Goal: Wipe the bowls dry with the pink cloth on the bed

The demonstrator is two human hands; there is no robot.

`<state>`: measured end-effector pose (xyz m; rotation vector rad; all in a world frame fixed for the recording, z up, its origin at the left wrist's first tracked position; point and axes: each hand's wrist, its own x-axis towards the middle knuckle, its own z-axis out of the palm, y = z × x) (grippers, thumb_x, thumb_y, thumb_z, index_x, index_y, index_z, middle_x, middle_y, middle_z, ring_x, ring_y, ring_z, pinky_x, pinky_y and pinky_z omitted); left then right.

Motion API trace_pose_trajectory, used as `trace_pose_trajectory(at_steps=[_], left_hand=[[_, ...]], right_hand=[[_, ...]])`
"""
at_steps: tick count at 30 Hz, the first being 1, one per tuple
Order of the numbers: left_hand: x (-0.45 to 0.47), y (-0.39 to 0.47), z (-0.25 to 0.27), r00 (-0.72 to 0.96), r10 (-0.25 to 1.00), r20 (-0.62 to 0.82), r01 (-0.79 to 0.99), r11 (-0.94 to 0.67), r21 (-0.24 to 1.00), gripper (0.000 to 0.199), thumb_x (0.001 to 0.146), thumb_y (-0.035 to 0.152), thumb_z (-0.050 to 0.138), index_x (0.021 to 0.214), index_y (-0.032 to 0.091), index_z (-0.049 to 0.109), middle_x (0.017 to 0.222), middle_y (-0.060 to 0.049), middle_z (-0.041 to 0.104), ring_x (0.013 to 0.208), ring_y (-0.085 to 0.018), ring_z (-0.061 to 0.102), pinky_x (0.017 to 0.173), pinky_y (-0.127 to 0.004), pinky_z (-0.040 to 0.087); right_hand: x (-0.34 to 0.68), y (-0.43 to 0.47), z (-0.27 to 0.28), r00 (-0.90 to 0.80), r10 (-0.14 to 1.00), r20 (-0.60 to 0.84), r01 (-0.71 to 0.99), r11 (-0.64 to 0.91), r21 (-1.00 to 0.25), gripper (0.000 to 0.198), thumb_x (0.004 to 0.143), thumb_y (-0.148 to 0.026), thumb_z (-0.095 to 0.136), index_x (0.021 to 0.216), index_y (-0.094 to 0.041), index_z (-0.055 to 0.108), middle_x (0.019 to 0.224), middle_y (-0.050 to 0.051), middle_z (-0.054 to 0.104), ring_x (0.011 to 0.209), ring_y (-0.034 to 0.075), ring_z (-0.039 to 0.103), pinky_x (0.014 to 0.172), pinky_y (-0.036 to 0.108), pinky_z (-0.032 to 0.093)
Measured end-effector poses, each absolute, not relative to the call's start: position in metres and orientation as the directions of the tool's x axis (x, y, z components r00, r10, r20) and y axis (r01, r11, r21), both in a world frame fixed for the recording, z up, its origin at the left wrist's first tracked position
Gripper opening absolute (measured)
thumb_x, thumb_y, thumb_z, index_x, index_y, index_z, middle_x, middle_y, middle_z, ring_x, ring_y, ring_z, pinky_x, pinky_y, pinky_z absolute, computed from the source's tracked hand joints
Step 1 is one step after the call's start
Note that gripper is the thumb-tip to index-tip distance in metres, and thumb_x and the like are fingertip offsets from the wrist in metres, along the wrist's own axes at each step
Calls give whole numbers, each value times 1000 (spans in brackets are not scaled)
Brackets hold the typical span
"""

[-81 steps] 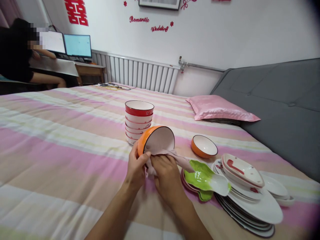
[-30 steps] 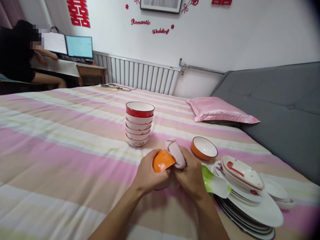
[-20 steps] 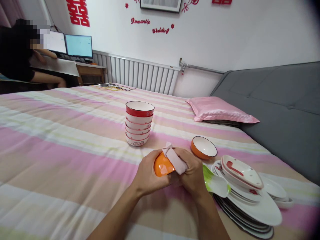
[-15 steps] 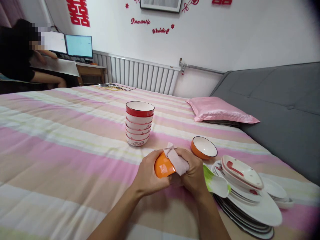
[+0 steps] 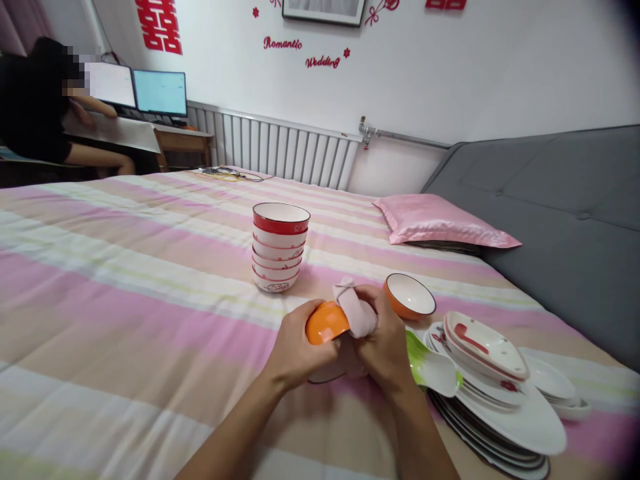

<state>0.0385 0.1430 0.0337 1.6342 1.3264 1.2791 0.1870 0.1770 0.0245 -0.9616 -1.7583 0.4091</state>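
Observation:
Between my hands, above the bed, is a tilted orange bowl (image 5: 326, 323), its glossy outside facing up. My left hand (image 5: 300, 347) is closed on its left side, thumb along the near edge. My right hand (image 5: 385, 337) presses a pale pink cloth (image 5: 357, 313) against the right side of the bowl; that side is largely covered. Beyond my left hand stands a stack of several red-and-white bowls (image 5: 279, 250). A second orange bowl (image 5: 410, 297), white inside, rests upright just past my right hand.
To the right are a green-and-white bowl-like dish (image 5: 433, 367), a pile of several plates (image 5: 535, 427) topped by a white-and-red dish (image 5: 487, 343), and more small white dishes (image 5: 550, 380). A pink pillow (image 5: 445, 220) lies by the grey headboard (image 5: 545, 180). A person (image 5: 35, 113) sits at a desk, far left.
The orange bowl has tipped a little, and more of its lower rim shows below my hands. My right hand and the cloth have shifted slightly upward along the bowl's side.

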Motion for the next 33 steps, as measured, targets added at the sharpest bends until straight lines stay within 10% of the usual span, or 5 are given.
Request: trace_pose_trajectory(at_steps=[6, 13, 33], left_hand=[[34, 147, 31, -62, 965, 253, 267, -229, 936, 41, 60, 18, 55, 100, 14, 62, 88, -4, 66, 77, -21, 59, 69, -29, 46], [35, 147, 31, -41, 965, 258, 319, -232, 919, 36, 61, 19, 54, 96, 15, 62, 86, -3, 66, 74, -19, 58, 66, -28, 45], [38, 143, 31, 131, 953, 273, 341, -302, 890, 41, 55, 17, 54, 95, 17, 61, 88, -3, 65, 77, -21, 58, 69, -28, 46]], right_hand=[[184, 175, 26, -170, 692, 701, 373, 704, -604, 71, 69, -7, 58, 133, -28, 37, 123, 7, 55, 109, 22, 56, 89, 36, 48], [186, 172, 35, -412, 525, 744, 475, 821, -317, 56, 74, -1, 48, 120, -31, 57, 117, 5, 59, 108, 22, 54, 90, 38, 47], [199, 170, 43, -447, 712, 542, 332, 695, -638, 44, 60, -7, 56, 100, -24, 64, 101, 3, 68, 95, 22, 62, 83, 33, 49]])
